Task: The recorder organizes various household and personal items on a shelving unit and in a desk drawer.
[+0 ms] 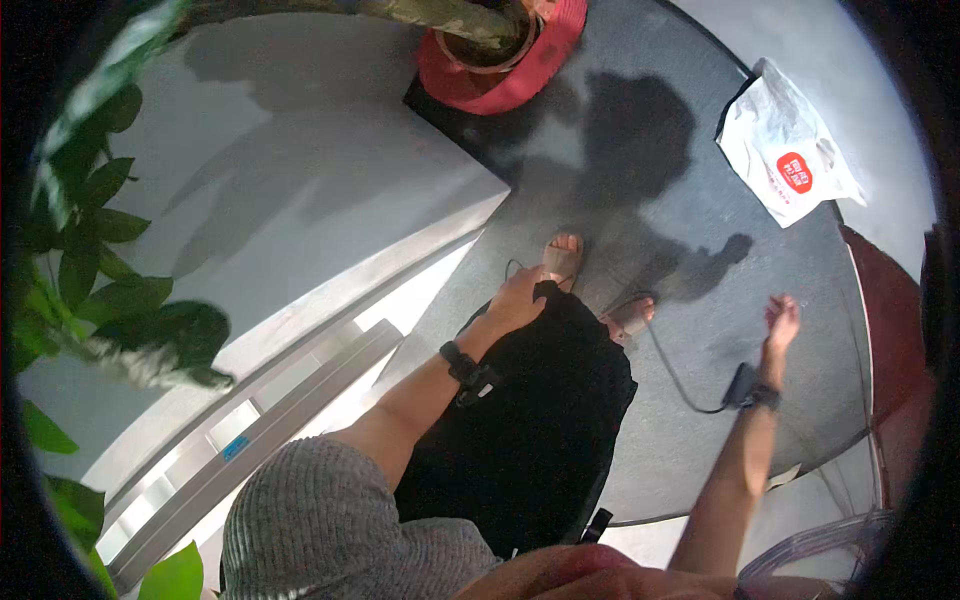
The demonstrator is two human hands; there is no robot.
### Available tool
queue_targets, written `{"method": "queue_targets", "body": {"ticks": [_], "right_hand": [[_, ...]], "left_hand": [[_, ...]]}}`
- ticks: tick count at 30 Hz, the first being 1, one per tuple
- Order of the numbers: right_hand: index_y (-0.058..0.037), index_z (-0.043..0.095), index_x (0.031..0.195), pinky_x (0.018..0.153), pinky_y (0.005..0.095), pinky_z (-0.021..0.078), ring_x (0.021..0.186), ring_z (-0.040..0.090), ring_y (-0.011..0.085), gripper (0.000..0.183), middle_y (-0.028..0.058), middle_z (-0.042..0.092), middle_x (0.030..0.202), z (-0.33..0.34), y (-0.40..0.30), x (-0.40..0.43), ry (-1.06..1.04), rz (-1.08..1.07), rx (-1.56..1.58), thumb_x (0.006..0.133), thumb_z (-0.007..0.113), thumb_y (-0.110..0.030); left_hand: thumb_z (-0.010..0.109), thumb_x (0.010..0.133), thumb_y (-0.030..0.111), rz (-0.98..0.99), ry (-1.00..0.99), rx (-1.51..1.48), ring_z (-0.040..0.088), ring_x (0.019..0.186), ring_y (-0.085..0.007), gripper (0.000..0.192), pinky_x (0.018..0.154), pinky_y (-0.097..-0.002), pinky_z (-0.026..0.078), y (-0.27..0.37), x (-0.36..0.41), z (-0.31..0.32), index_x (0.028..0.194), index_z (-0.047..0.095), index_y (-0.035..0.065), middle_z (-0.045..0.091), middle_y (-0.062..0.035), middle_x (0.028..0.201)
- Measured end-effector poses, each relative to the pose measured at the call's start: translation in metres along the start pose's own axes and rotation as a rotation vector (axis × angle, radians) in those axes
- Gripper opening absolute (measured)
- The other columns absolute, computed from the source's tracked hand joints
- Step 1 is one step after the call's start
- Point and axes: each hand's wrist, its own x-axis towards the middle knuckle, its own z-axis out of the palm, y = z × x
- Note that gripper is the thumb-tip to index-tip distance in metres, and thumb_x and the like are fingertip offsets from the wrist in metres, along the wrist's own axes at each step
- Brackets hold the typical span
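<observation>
My left hand (517,298) rests at the edge of black cloth (525,420) over my legs, its fingers near a thin dark cable; whether it grips the cloth is unclear. A dark device is strapped to that wrist. Held out over the grey floor (675,345), my right hand (782,319) has partly curled fingers and nothing visible in it. Another strapped device (742,386) sits on the right wrist, with a cable running from it towards my sandalled feet (564,255).
A white plastic bag (791,150) bearing red print lies at the upper right. A potted plant stands in a red basin (487,90) at the top. Leafy branches (112,300) reach in from the left, beside a pale ledge (300,292) and a grey rail (262,442).
</observation>
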Motion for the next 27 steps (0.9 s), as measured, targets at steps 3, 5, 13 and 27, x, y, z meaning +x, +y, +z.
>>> {"method": "queue_targets", "body": {"ticks": [3,5,13,27], "right_hand": [[-0.0037,0.056,0.088,0.060,0.0274,0.0478,0.066,0.058,0.0162,0.020,0.0076,0.061,0.081,-0.008,0.086,-0.075,0.039,0.061,0.094,0.087,0.045,-0.020],[-0.0021,0.057,0.076,0.057,0.0290,0.0465,0.063,0.055,0.0169,0.019,0.0059,0.057,0.070,0.008,0.110,-0.129,0.102,0.062,0.107,0.081,0.038,-0.001],[-0.0138,0.031,0.048,0.035,0.0250,0.0206,0.036,0.026,0.0111,0.025,-0.0005,0.029,0.044,0.008,0.037,-0.277,-0.094,0.292,0.817,0.071,0.038,-0.005],[-0.0121,0.031,0.048,0.034,0.0267,0.0174,0.037,0.023,0.0123,0.026,-0.0001,0.026,0.044,-0.086,-0.037,-0.356,-0.115,0.276,0.447,0.072,0.030,-0.001]], "left_hand": [[0.055,0.077,0.018,0.010,-0.156,-0.032,0.047,0.103,-0.0354,0.050,0.087,-0.0420,0.039,0.013,-0.018,-0.013,0.121,0.038,0.0047,0.049,-0.0221,0.110],[0.056,0.073,0.020,0.066,-0.133,0.006,0.053,0.088,-0.0376,0.037,0.076,-0.0446,0.042,0.000,-0.031,-0.010,0.106,0.048,0.0029,0.057,-0.0218,0.089],[0.052,0.074,0.022,-0.044,-0.144,0.160,0.055,0.087,-0.0350,0.029,0.077,-0.0416,0.043,-0.020,-0.105,-0.059,0.097,0.053,0.0048,0.058,-0.0208,0.090],[0.053,0.081,0.016,-0.702,-0.310,-0.339,0.056,0.049,-0.0153,0.015,0.044,-0.0251,0.045,-0.109,-0.255,-0.033,0.089,0.054,0.0036,0.059,-0.0094,0.063]]}}
